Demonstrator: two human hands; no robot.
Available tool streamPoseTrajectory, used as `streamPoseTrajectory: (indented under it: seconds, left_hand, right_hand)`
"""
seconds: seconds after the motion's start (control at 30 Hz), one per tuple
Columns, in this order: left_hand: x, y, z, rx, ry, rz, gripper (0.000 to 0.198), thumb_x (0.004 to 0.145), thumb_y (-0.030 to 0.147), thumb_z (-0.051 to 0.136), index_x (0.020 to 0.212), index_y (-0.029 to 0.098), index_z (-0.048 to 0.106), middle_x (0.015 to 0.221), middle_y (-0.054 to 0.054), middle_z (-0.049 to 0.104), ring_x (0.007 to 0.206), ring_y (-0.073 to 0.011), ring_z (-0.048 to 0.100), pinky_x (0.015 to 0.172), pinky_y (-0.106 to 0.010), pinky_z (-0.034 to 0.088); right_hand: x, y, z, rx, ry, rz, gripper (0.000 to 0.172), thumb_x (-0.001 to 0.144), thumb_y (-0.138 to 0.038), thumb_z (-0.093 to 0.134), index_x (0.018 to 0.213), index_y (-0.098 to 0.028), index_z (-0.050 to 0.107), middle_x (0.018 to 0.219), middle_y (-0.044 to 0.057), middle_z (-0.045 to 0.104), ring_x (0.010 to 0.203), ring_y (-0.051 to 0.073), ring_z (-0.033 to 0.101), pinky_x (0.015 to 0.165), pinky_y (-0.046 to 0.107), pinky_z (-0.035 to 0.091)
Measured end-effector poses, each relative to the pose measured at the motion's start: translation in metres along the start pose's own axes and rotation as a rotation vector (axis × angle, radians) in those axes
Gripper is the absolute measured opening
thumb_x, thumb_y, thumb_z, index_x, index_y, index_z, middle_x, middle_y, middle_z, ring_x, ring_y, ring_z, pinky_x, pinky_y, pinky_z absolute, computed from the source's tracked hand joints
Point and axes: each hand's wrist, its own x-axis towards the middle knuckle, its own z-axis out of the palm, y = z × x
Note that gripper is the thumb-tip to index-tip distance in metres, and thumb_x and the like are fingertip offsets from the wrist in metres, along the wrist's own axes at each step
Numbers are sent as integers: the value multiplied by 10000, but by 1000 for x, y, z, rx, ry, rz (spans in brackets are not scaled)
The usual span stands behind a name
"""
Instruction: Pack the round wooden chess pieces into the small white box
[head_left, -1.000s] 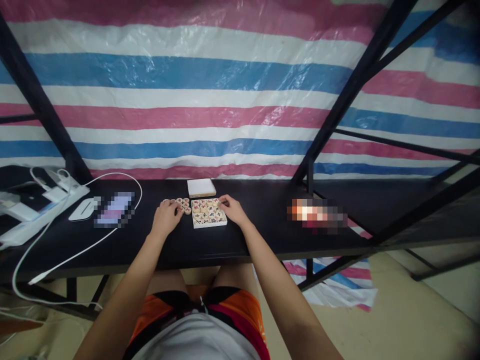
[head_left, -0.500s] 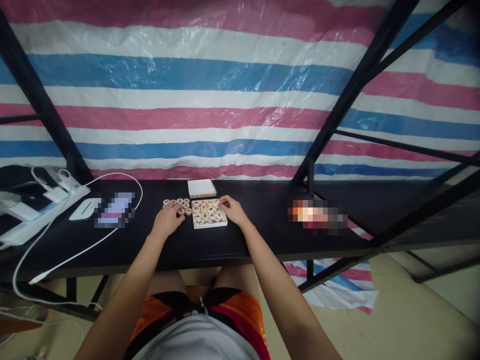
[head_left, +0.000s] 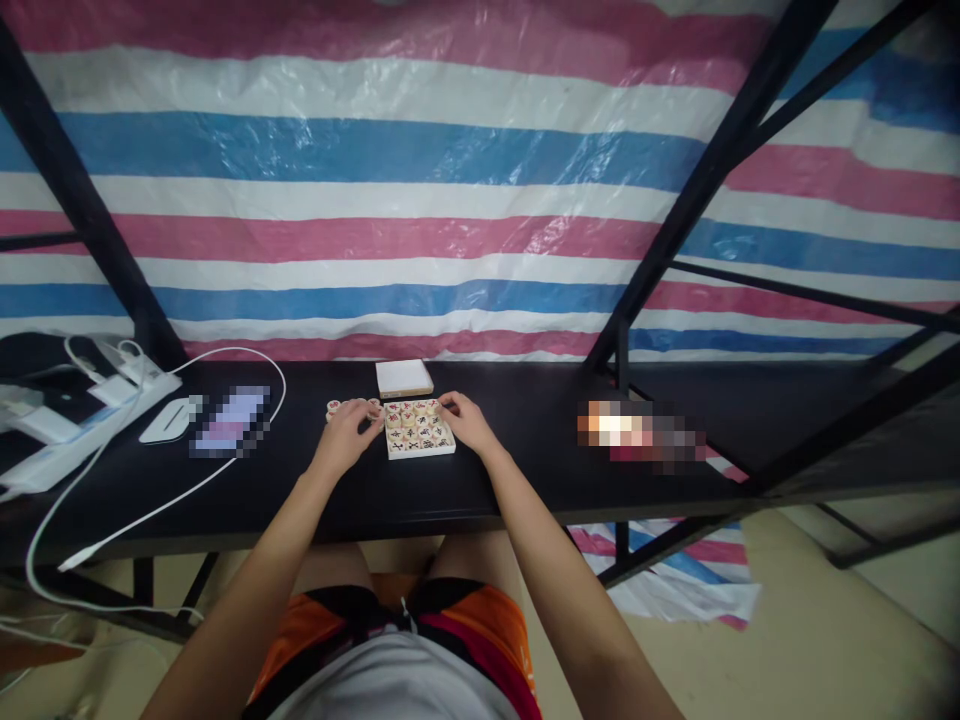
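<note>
A shallow white box [head_left: 421,452] stands on the black desk, filled with rows of round Chinese chess pieces [head_left: 425,432] marked in red and black characters. Just left of it, my left hand [head_left: 343,432] pinches a chess piece at the box's left edge; the fingers partly cover that piece. More loose chess pieces [head_left: 332,408] lie on the desk behind my left hand, mostly hidden by it. My right hand [head_left: 465,420] is closed at the box's upper right corner, thumb and fingers gripping its edge.
Behind the box lies a white lid [head_left: 404,377]. On the left are a blurred phone [head_left: 231,420], a white flat device [head_left: 166,420], a power strip [head_left: 97,420] and a looping white cable [head_left: 150,512]. A blurred object [head_left: 637,430] lies right. Black frame posts and striped sheeting stand behind.
My left hand has moved right, from over the loose chess pieces to the box's left edge, with a piece between its fingers. My right hand has stayed at the box corner.
</note>
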Motion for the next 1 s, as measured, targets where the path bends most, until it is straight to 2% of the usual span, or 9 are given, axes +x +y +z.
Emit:
streamPoseTrajectory:
  seconds: [0.1, 0.17, 0.33, 0.6, 0.83, 1.0]
  left_hand:
    - [0, 5, 9, -132, -95, 184, 178, 890, 337, 502, 908, 211, 626, 990, -45, 650, 989, -189, 572, 896, -340, 442]
    - [-1, 7, 14, -145, -162, 210, 190, 888, 354, 511, 901, 212, 637, 965, -40, 661, 965, -191, 577, 888, -347, 443]
    - [-2, 6, 17, -120, -205, 135, 196, 879, 347, 519, 896, 208, 655, 963, -44, 664, 950, -198, 579, 867, -349, 449]
    - [-2, 14, 6, -39, -242, 44, 250, 894, 337, 457, 922, 212, 671, 1010, -62, 630, 989, -206, 560, 897, -349, 439]
    - [-3, 14, 5, -53, -212, 57, 246, 895, 321, 451, 890, 204, 668, 959, -51, 615, 935, -185, 563, 863, -312, 447]
    - [-1, 16, 4, -27, -218, 42, 251, 900, 331, 441, 918, 205, 657, 997, -54, 611, 953, -186, 561, 861, -308, 440]
  right_hand:
    - [0, 0, 0, -29, 9, -1, 199, 797, -372, 521, 888, -212, 598, 937, 33, 589, 764, 145, 569, 773, 313, 455]
    - [0, -1, 0, -28, 3, 5, 204, 799, -380, 522, 881, -210, 598, 931, 33, 593, 774, 149, 569, 775, 313, 455]
    - [0, -3, 0, -5, -18, 19, 201, 797, -382, 521, 871, -209, 592, 917, 27, 618, 781, 151, 571, 768, 309, 455]
    - [0, -4, -1, 3, -16, 27, 200, 795, -381, 523, 870, -211, 598, 911, 26, 632, 794, 153, 573, 762, 306, 455]
    - [-1, -4, -1, 19, -17, 22, 201, 791, -378, 524, 874, -208, 594, 889, 21, 633, 799, 150, 571, 763, 293, 449]
    - [-1, -3, 0, 25, -12, 28, 206, 789, -384, 522, 866, -206, 593, 889, 20, 633, 790, 147, 572, 759, 293, 447]
